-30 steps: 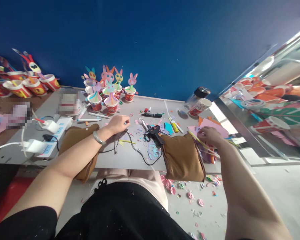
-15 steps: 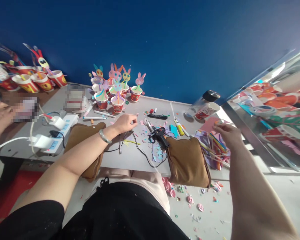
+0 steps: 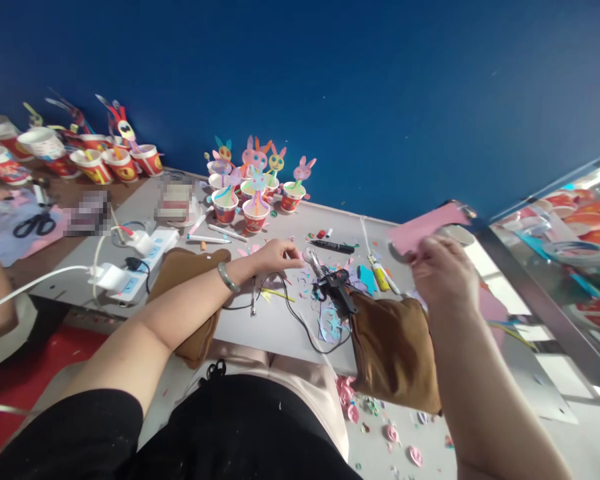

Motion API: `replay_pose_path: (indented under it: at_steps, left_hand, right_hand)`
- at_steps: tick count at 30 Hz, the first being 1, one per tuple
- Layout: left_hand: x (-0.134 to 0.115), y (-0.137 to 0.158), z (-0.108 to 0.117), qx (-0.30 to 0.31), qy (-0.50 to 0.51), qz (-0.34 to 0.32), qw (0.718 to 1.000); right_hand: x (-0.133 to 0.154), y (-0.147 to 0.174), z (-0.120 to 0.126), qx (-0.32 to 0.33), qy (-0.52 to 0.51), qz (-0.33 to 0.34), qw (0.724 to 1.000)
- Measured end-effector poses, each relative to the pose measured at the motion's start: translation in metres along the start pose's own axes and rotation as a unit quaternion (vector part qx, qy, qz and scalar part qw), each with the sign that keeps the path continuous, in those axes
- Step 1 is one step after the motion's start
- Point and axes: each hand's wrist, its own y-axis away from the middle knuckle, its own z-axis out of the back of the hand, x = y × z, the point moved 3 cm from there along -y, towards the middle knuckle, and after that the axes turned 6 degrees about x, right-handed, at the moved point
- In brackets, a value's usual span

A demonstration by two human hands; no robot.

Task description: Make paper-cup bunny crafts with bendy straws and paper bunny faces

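My right hand pinches the near edge of a pink sheet of paper, raised over the right side of the table. More pink paper lies partly behind my right wrist. My left hand hovers over the middle of the table with fingers curled together; whatever small thing may be in them is too small to make out. Just right of it lies a black glue gun, its cord looping toward the front edge. Blue paper scraps are scattered around the gun.
Paper cups with rabbit figures stand toward the back wall. A black marker and a yellow glue tube lie beyond the gun. Brown cushions rest at the front edge. A power strip and another person's arm are on the left.
My right hand has lifted a pink sheet from the pile of coloured paper at the right and brought it inward. My left hand remains over the middle, fingers still curled. The view has shifted.
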Motion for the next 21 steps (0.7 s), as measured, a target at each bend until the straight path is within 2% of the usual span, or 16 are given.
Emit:
replay_pose_path:
  at_steps: [3,5,7,9,13,16,21]
  left_hand:
    - [0.001,-0.001,-0.003,0.04,0.129,0.0,0.991]
    - [-0.001,0.0,-0.003,0.06,0.18,-0.013,0.982]
    - [-0.003,0.0,-0.002,0.071,0.205,-0.029,0.976]
    - [-0.002,-0.001,-0.001,0.045,0.216,-0.02,0.975]
    - [0.006,-0.004,0.003,-0.059,0.247,0.054,0.966]
    - [0.006,-0.005,0.004,-0.075,0.247,0.078,0.963]
    - [0.0,-0.003,0.01,-0.093,0.169,0.083,0.978]
  right_hand:
    - [-0.007,0.035,-0.062,0.118,0.001,-0.03,0.993]
    - [-0.016,0.052,-0.097,0.183,0.006,-0.049,0.982]
    - [-0.025,0.062,-0.124,0.217,0.0,-0.075,0.973]
    - [-0.035,0.066,-0.139,0.23,-0.01,-0.084,0.969]
    - [-0.054,0.063,-0.144,0.235,-0.03,-0.095,0.967]
    - [-0.066,0.058,-0.136,0.222,-0.05,-0.109,0.968]
    - [-0.071,0.054,-0.127,0.214,-0.079,-0.135,0.964]
